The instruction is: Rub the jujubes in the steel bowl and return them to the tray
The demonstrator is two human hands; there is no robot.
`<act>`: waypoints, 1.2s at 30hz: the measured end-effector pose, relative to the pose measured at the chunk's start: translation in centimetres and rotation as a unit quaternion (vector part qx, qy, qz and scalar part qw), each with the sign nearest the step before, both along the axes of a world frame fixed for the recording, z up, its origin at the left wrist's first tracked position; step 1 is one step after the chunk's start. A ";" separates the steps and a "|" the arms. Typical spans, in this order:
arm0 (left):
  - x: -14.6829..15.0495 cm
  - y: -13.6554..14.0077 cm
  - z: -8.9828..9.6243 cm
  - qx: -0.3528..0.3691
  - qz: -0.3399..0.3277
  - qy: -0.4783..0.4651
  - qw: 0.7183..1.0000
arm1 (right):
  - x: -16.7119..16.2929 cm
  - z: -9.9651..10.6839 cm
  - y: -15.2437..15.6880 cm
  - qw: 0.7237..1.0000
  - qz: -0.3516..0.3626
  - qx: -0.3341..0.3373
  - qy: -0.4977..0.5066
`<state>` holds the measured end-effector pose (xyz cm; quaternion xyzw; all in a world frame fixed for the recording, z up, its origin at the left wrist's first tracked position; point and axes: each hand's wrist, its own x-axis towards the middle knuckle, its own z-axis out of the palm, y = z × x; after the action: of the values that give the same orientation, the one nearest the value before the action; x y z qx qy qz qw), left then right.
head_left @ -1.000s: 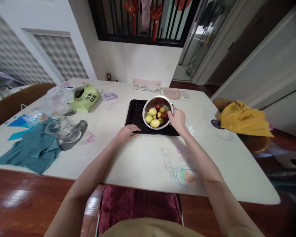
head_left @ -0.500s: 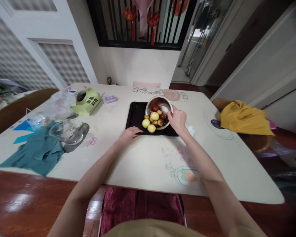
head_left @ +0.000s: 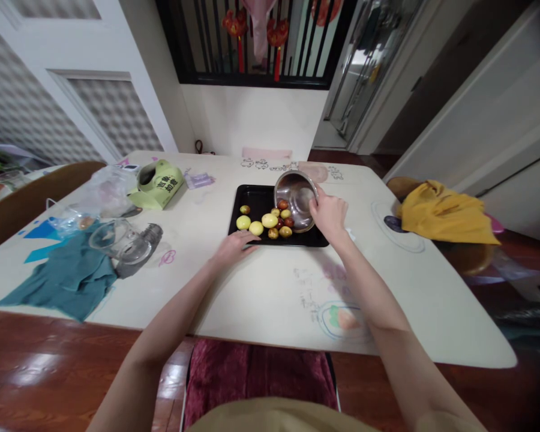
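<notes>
A steel bowl (head_left: 300, 207) is tipped on its side over a black tray (head_left: 257, 195), its mouth facing left. My right hand (head_left: 329, 213) grips the bowl's right rim. Several yellow fruits (head_left: 269, 221) lie on the tray, and several small reddish-brown fruits that look like jujubes (head_left: 285, 232) lie beside them, close to the bowl's mouth. My left hand (head_left: 234, 246) rests at the tray's near left edge; its fingers lie stretched along the rim, thumb below. Whether it pinches the rim is hard to see.
On the white table's left side stand a glass pitcher (head_left: 121, 240), a teal cloth (head_left: 69, 273), a crumpled plastic bag (head_left: 105, 189) and a green paper container (head_left: 159, 186). A yellow cloth (head_left: 445, 213) hangs over a chair at the right. A purple packet (head_left: 200, 180) lies behind the tray.
The bowl has moved right and tilted further. Fruits that were in or at its mouth have rolled out leftward across the tray. My left hand has stayed at the tray edge.
</notes>
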<state>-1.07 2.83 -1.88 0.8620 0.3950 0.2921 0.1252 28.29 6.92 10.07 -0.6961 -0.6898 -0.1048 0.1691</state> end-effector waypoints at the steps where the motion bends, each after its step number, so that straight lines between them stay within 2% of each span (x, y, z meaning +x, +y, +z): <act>1: 0.0 0.0 0.0 -0.001 0.001 -0.001 1.000 | 0.1 0.1 0.0 1.000 0.000 0.003 -0.002; 12: 0.2 -0.2 0.2 -0.005 0.000 -0.009 1.000 | 2.5 1.5 0.1 0.999 -0.032 0.037 0.001; 15: 0.4 -0.3 0.3 -0.001 0.004 -0.027 1.000 | 4.1 2.0 0.2 0.996 -0.022 0.062 0.052; 18: 0.6 -0.5 0.7 0.006 0.030 -0.061 0.998 | 5.6 2.3 0.4 0.985 0.050 0.038 0.160; 20: 0.7 -0.7 1.0 0.007 0.052 -0.095 0.994 | 6.2 2.4 0.4 0.957 0.118 -0.029 0.264; 22: 0.8 -1.0 1.4 0.003 0.067 -0.133 0.989 | 6.2 2.2 0.4 0.911 0.178 -0.118 0.353; 24: 0.9 -1.4 1.9 -0.004 0.081 -0.161 0.984 | 5.7 1.9 0.4 0.867 0.224 -0.203 0.397; 28: 1.0 -1.8 2.3 -0.017 0.103 -0.191 0.976 | 3.9 0.9 0.2 0.792 0.302 -0.348 0.400; 33: 1.2 -1.7 1.8 -0.046 0.079 -0.280 0.955 | 1.5 -0.8 -0.4 0.694 0.382 -0.511 0.335; 35: 1.3 -1.8 1.8 -0.063 0.057 -0.294 0.952 | 0.7 -1.5 -0.5 0.677 0.398 -0.531 0.318; 36: 1.3 -1.9 2.0 -0.070 0.039 -0.292 0.953 | 0.4 -1.9 -0.5 0.679 0.403 -0.529 0.311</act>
<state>0.23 0.93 0.08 0.7117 0.3942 0.5076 0.2835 28.73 6.41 8.19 -0.3168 -0.7514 0.5788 0.0031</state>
